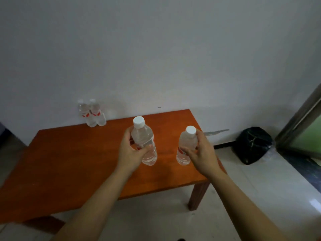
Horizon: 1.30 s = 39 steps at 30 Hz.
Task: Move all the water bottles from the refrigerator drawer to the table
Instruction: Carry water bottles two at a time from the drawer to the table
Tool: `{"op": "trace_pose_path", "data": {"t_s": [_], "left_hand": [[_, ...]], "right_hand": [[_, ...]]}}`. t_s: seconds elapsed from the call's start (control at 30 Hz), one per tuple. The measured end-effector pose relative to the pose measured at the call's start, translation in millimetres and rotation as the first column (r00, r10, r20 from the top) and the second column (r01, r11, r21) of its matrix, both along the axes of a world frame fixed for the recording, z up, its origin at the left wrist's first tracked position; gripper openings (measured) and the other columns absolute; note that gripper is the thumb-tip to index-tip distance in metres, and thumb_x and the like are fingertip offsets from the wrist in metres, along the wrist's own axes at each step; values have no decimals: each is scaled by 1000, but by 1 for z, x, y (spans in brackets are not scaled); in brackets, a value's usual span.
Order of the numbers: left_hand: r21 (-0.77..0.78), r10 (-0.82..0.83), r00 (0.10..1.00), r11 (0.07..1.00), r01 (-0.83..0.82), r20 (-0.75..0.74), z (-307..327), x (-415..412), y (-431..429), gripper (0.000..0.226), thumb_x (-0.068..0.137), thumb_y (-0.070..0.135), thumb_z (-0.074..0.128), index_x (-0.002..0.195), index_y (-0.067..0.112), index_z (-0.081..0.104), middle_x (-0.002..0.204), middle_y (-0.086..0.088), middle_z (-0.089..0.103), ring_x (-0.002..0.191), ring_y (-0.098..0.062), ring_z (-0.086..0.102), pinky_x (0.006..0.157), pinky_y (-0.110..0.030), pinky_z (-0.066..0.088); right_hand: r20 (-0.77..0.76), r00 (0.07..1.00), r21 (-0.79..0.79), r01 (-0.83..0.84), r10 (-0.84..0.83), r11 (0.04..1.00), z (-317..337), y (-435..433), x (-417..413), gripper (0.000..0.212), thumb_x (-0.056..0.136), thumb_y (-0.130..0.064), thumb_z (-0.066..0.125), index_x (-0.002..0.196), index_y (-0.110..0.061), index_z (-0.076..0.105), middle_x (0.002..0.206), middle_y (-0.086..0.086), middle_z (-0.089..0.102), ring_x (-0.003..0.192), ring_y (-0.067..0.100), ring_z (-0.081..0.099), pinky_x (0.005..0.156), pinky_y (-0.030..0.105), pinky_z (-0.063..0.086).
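Tabletop (69,162), orange wood by white wall (156,49), bears two bottles (93,115); left hand (132,153) grips one bottle (145,136), right hand (203,153) another bottle (186,145).

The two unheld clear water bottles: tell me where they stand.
Head view, left of centre: the two clear plastic water bottles stand side by side at the far edge of the orange wooden table, by the white wall.

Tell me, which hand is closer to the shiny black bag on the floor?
Right. The right hand, gripping a clear plastic bottle, is left of the shiny black bag; the left hand, gripping another bottle, is farther left.
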<state>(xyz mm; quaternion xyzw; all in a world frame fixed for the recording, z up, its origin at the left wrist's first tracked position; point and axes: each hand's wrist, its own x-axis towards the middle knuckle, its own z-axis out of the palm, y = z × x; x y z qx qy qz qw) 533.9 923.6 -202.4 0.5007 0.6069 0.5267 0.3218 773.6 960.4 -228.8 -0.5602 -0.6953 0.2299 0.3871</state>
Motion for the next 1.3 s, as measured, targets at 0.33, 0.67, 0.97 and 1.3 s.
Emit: {"op": "trace_pose_path", "data": {"t_s": [0.33,0.67,0.97,1.3], "left_hand": [[-133,107,958,980,-147,-267,-17,-107,113,79,71,18,87,131,40,41,126,17,56,119,-13,56,98,-44,52],[-128,271,837,920,-370,-476,-41,-211,213,83,63,28,91,134,21,48,121,2,51,114,-17,50,90,-32,42],[-273,86,849,926,-262,-522,-103,-302,325,80,68,35,87,138,30,48,136,8,59,122,-20,57,96,-47,50],[-232,52,846,951,-204,-531,-146,-341,416,60,81,23,78,136,27,51,134,3,62,121,-24,58,93,-38,49]], "right_hand": [[3,938,-53,-345,346,937,-21,182,-129,57,87,-40,72,135,-28,44,123,-6,65,106,14,63,86,38,57],[216,859,-168,-436,464,884,-24,306,-256,58,86,-47,68,131,-26,40,102,0,68,85,25,68,69,40,56],[286,882,-289,-294,375,911,-76,383,-340,61,85,-40,73,134,-25,38,114,10,69,98,36,68,76,41,55],[176,932,-333,-248,318,910,-121,449,-411,59,86,-26,73,136,-21,42,130,8,59,112,32,60,89,39,49]]}}
